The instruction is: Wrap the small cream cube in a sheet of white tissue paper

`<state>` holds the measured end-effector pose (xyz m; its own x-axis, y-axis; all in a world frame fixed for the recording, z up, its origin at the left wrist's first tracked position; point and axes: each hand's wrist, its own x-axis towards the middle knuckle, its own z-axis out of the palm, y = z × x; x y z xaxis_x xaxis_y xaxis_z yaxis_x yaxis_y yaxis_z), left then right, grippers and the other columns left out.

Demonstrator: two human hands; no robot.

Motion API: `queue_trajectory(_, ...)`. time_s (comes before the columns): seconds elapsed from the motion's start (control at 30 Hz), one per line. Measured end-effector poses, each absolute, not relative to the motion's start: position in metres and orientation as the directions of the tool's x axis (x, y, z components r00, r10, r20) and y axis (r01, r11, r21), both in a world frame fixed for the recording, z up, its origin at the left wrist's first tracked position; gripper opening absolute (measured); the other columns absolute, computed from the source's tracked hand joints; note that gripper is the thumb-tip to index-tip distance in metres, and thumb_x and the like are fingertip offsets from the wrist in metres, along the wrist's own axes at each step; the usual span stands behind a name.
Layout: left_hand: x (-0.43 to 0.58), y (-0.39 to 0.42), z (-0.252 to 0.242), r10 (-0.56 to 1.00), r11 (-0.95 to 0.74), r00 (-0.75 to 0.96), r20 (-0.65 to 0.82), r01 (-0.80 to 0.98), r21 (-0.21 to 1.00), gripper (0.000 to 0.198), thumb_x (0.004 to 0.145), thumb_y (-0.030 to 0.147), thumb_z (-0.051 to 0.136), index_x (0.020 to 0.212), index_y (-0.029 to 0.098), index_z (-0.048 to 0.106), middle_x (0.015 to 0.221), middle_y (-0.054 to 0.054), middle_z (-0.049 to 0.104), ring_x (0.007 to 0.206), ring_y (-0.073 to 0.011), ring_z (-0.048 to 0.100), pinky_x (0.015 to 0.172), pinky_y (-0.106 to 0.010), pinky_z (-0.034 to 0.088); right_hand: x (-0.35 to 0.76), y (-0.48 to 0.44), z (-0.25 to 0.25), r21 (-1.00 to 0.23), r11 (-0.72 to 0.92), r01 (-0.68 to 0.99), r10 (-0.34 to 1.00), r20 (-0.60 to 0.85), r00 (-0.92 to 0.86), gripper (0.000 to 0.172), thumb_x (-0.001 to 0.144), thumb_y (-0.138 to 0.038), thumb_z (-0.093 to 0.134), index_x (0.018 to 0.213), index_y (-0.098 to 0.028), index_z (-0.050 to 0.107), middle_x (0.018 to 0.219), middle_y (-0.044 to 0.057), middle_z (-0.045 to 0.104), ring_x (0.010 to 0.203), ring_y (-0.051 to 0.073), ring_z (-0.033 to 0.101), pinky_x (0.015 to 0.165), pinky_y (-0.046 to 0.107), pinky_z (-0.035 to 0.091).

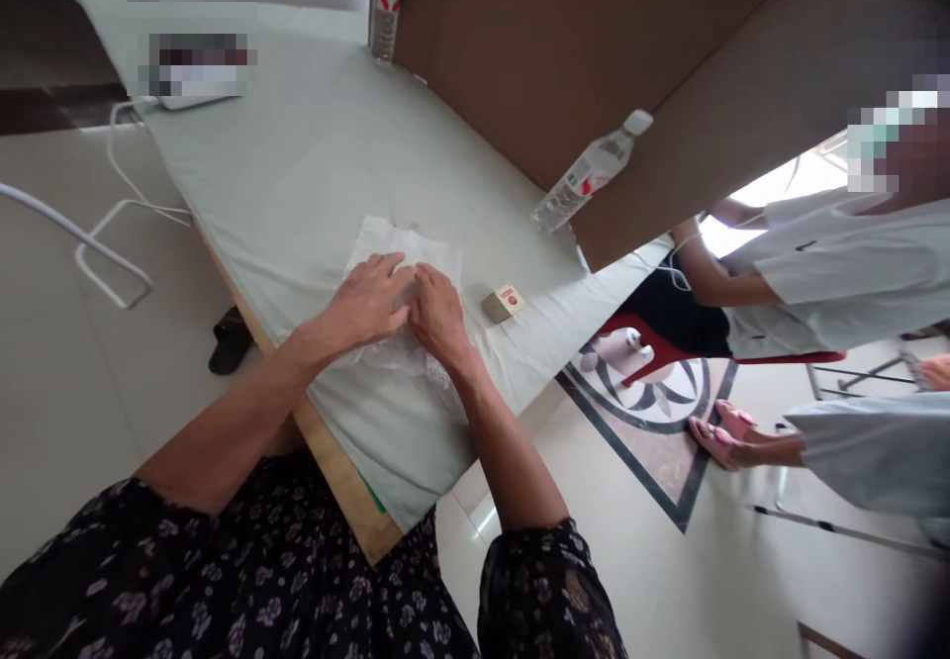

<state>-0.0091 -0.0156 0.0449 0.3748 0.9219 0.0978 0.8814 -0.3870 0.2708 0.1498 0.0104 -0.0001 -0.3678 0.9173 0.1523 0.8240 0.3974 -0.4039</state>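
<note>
A crinkled sheet of clear plastic wrap (386,238) lies on the pale cloth of the table (297,154), near its front edge. My left hand (369,300) rests on the wrap with its fingers spread. Beside it, my right hand (437,315) presses on the wrap with bent fingers close together; what is under its fingertips is hidden. The fingertips of both hands nearly meet. To the right of my right hand sits a small box (504,303) with a red mark, touched by neither hand.
A water bottle (594,174) leans at the foot of a large brown cardboard panel (556,55); another bottle (386,6) stands at the back. A white device (200,85) with a cable lies at the far left. Two people sit at the right, beyond the table.
</note>
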Motion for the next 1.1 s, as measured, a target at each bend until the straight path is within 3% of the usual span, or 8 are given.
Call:
queue_trajectory(0.1, -0.02, -0.004, 0.029, 0.92, -0.374, 0.392, -0.023, 0.893, 0.251, 0.061, 0.093, 0.036, 0.064, 0.147, 0.01, 0.057, 0.161, -0.023, 0.05, 0.154, -0.0396, 0.041, 0.127, -0.053, 0.034, 0.158, 0.015, -0.007, -0.362, 0.363, 0.859, 0.931, 0.093, -0.354, 0.048, 0.101, -0.02, 0.052, 0.147, -0.009, 0.057, 0.161, 0.021, 0.054, 0.151, 0.032, 0.05, 0.127, 0.053, 0.038)
queue_trajectory(0.27, -0.049, -0.007, 0.011, 0.947, -0.279, 0.309, -0.093, 0.929, 0.242, 0.082, 0.097, 0.059, 0.056, 0.162, 0.011, 0.041, 0.176, -0.021, 0.028, 0.164, -0.0405, 0.021, 0.133, -0.058, 0.015, 0.175, 0.012, -0.019, -0.368, 0.325, 0.871, 0.945, 0.116, -0.304, 0.05, 0.105, -0.033, 0.051, 0.151, -0.012, 0.055, 0.165, 0.021, 0.05, 0.156, 0.032, 0.044, 0.129, 0.057, 0.034)
queue_trajectory(0.47, -0.049, -0.021, 0.016, 0.968, -0.232, 0.25, -0.032, 0.935, 0.269, 0.076, 0.093, 0.054, 0.065, 0.157, 0.017, 0.049, 0.171, -0.02, 0.038, 0.162, -0.0416, 0.026, 0.131, -0.061, 0.018, 0.179, 0.018, -0.027, -0.419, 0.285, 0.862, 0.959, 0.135, -0.251, 0.047, 0.105, -0.031, 0.052, 0.147, -0.012, 0.058, 0.162, 0.022, 0.053, 0.154, 0.035, 0.048, 0.129, 0.062, 0.034)
queue_trajectory(0.57, -0.037, -0.029, 0.017, 0.942, -0.332, 0.332, 0.054, 0.893, 0.303, 0.069, 0.093, 0.045, 0.066, 0.155, 0.019, 0.052, 0.169, -0.018, 0.042, 0.163, -0.0383, 0.027, 0.132, -0.057, 0.019, 0.178, 0.019, -0.029, -0.418, 0.297, 0.859, 0.954, 0.157, -0.254, 0.046, 0.105, -0.031, 0.052, 0.147, -0.013, 0.058, 0.161, 0.022, 0.053, 0.154, 0.034, 0.047, 0.129, 0.061, 0.034)
queue_trajectory(0.7, -0.034, -0.036, 0.012, 0.91, -0.379, 0.413, -0.029, 0.86, 0.342, 0.077, 0.092, 0.049, 0.066, 0.158, 0.013, 0.047, 0.171, -0.02, 0.039, 0.162, -0.0372, 0.03, 0.132, -0.053, 0.023, 0.177, 0.016, -0.027, -0.419, 0.309, 0.854, 0.95, 0.177, -0.257, 0.045, 0.102, -0.027, 0.053, 0.143, -0.01, 0.061, 0.159, 0.023, 0.055, 0.152, 0.033, 0.049, 0.129, 0.057, 0.034)
queue_trajectory(0.8, -0.041, -0.037, 0.007, 0.915, -0.352, 0.398, -0.069, 0.869, 0.348, 0.082, 0.09, 0.055, 0.066, 0.159, 0.014, 0.046, 0.174, -0.019, 0.035, 0.163, -0.0375, 0.027, 0.133, -0.054, 0.02, 0.187, 0.004, -0.017, -0.47, 0.365, 0.803, 0.923, 0.291, -0.249, 0.038, 0.099, -0.025, 0.053, 0.134, -0.017, 0.066, 0.151, 0.019, 0.063, 0.145, 0.032, 0.055, 0.126, 0.059, 0.037)
queue_trajectory(0.97, -0.047, -0.037, 0.002, 0.914, -0.359, 0.403, -0.042, 0.854, 0.376, 0.086, 0.089, 0.055, 0.068, 0.161, 0.015, 0.043, 0.174, -0.019, 0.035, 0.164, -0.0374, 0.026, 0.134, -0.055, 0.018, 0.236, -0.014, 0.0, -0.533, 0.283, 0.797, 0.836, 0.544, 0.067, 0.042, 0.096, -0.035, 0.057, 0.137, -0.026, 0.061, 0.153, 0.015, 0.058, 0.147, 0.033, 0.05, 0.122, 0.065, 0.036)
queue_trajectory(1.1, -0.046, -0.038, 0.0, 0.928, -0.335, 0.371, -0.012, 0.852, 0.403, 0.093, 0.087, 0.056, 0.069, 0.163, 0.013, 0.037, 0.172, -0.02, 0.037, 0.163, -0.0365, 0.027, 0.134, -0.053, 0.018, 0.275, -0.005, -0.012, -0.597, 0.009, 0.802, 0.895, 0.362, 0.26, 0.064, 0.079, -0.04, 0.072, 0.137, -0.018, 0.058, 0.141, 0.021, 0.065, 0.13, 0.038, 0.06, 0.11, 0.066, 0.044)
